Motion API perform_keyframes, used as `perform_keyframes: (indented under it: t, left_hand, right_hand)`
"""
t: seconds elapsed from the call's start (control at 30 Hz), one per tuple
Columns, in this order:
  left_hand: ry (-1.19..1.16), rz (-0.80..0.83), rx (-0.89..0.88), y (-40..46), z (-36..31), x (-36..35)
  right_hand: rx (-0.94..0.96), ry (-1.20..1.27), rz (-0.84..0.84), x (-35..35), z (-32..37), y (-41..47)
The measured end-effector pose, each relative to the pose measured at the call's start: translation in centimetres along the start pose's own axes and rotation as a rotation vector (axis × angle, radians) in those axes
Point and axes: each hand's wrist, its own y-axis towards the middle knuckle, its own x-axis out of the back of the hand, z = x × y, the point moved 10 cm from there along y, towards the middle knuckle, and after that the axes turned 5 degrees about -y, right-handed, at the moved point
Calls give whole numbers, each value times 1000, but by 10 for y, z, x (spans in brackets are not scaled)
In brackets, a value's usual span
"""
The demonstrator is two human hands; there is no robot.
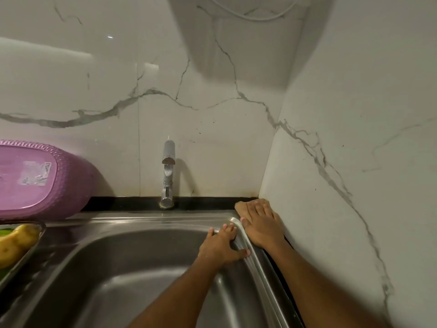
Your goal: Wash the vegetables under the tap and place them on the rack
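Observation:
A steel sink fills the lower middle, with a chrome tap at its back edge; no water shows. My right hand lies in the sink's back right corner against the wall, fingers draped over a tan vegetable that sticks out on its far left side. My left hand rests with spread fingers on the sink's right rim and holds nothing. At the far left, yellow vegetables lie on a metal tray, with something green beside them.
An upturned purple plastic basket sits on the counter at the left, behind the tray. Marble walls close in behind the tap and along the right side. A black counter strip runs behind the sink.

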Motion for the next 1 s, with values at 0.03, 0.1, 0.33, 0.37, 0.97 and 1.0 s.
perform_keyframes:
  t: [0.03, 0.1, 0.33, 0.37, 0.97, 1.0]
  left_hand:
    - [4, 1, -8, -1, -1, 1]
    - [15, 1, -31, -2, -3, 0]
    - [10, -20, -89, 9, 3, -6]
    - [26, -20, -100, 9, 2, -6]
    - [298, -301, 186, -81, 168, 111]
    - [299, -296, 196, -81, 166, 112]
  right_hand:
    - [-2, -1, -4, 1, -2, -13]
    - [-17, -25, -18, 0, -8, -41]
    - [-29, -52, -79, 0, -9, -42]
    - [-19, -43, -76, 0, -5, -32]
    - [265, 33, -222, 17, 160, 21]
    - [309, 69, -231, 19, 184, 13]
